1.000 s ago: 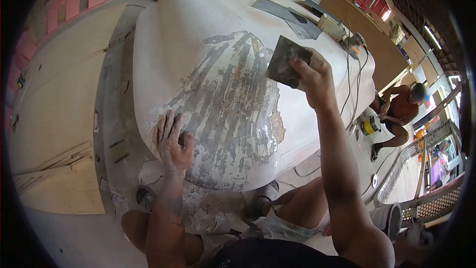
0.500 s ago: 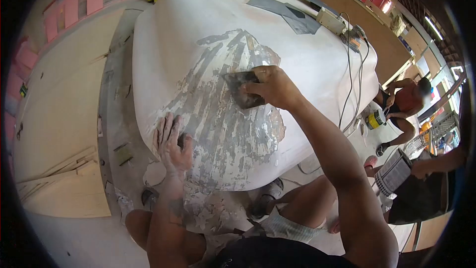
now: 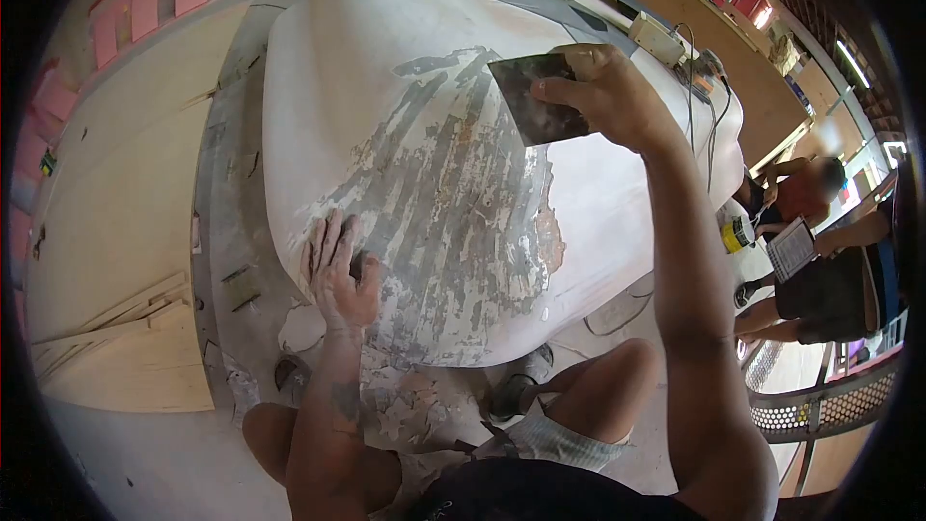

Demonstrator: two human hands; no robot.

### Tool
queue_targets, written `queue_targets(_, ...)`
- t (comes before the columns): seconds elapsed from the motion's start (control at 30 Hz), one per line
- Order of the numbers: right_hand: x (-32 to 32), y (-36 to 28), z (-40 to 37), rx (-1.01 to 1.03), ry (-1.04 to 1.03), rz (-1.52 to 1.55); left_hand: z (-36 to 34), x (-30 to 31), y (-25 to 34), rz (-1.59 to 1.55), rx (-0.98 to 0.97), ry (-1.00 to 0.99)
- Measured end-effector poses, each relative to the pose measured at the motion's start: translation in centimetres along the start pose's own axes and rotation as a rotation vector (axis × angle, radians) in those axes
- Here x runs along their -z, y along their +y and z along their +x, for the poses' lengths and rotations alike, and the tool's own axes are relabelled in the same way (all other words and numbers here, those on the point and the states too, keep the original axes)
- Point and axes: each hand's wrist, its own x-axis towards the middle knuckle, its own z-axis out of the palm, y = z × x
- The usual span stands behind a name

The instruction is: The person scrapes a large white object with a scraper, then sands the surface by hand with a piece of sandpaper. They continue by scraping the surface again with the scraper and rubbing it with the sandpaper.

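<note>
Head view: patchy white hull (image 3: 386, 29); right grip (image 3: 608, 96) clasps scraper (image 3: 535, 106), left grip (image 3: 338, 275) splayed flat.

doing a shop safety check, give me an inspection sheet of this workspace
surface: white curved hull, with a wide patch scraped to grey and brown
job's things: dark flat scraper at the patch's upper edge
clutter: paint flakes on the floor; grey sheets and a box on the hull top
hands: right hand grips the scraper; left hand lies flat on the hull
cables: cables hang down the hull's far side
surroundings: wooden boards at left; crouched person and standing person at right
</note>
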Motion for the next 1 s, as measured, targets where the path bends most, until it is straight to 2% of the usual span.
queue_targets(0.07,-2.5,1.0,0.6,0.121,-0.141,-0.344,-0.1,0.0,0.1,0.014,-0.003,-0.004)
queue_targets(0.13,-3.2,1.9,0.1,0.05,-0.064,-0.404,0.1,0.1,0.2,0.031,0.004,-0.004)
queue_targets(0.2,-1.5,1.8,-0.6,0.098,-0.026,-0.306,0.3,0.0,0.1,0.028,-0.006,0.009)
queue_targets(0.23,-0.5,2.0,-0.7,0.058,-0.008,-0.175,0.0,0.0,0.2,0.027,-0.007,0.005)
queue_targets(0.27,0.1,1.9,-1.6,-0.018,0.073,0.313,-0.2,0.1,0.2,0.027,-0.003,-0.003)
queue_targets(0.33,-0.8,2.1,-1.3,-0.04,-0.014,0.053,0.0,0.2,0.3,0.029,-0.003,-0.005)
queue_targets(0.37,-3.7,5.3,-0.5,0.018,-0.01,-0.111,0.0,0.2,0.3,0.036,-0.006,-0.007)
queue_targets(0.4,-4.8,4.5,-1.1,-0.017,0.079,-0.234,0.1,0.3,0.4,0.044,-0.012,-0.008)
queue_targets(0.47,-2.6,3.5,-1.8,0.019,0.024,-0.176,0.1,0.0,0.2,0.037,-0.009,-0.001)
queue_targets(0.53,-1.5,3.7,-2.6,-0.059,0.124,0.491,0.0,0.4,0.7,0.014,-0.001,-0.019)
queue_targets(0.57,-0.7,2.9,-3.3,-0.104,0.154,0.569,0.0,0.3,0.4,0.013,-0.001,-0.023)
queue_targets(0.67,-5.8,7.1,-2.5,-0.037,0.107,0.181,0.0,0.0,0.1,0.008,-0.013,-0.027)
queue_targets(0.7,-9.4,8.0,-2.9,0.111,0.15,0.272,0.0,0.1,0.2,0.011,-0.023,-0.032)
queue_targets(0.73,-8.9,5.9,-3.2,0.054,0.088,-0.161,0.1,0.2,0.3,0.014,-0.03,-0.039)
queue_targets(0.8,-7.7,4.6,-3.8,-0.019,0.158,0.446,0.3,0.2,0.6,0.024,-0.014,-0.022)
queue_targets(0.83,-6.5,3.6,-4.1,-0.047,0.208,0.652,0.1,0.3,0.7,0.029,-0.003,-0.016)
queue_targets(0.93,-5.1,4.4,-3.8,-0.108,0.299,0.621,0.0,0.0,0.2,0.032,-0.002,-0.023)
queue_targets(1.0,-8.0,5.1,-3.1,0.004,0.128,0.159,0.0,0.0,0.2,0.035,-0.005,-0.018)
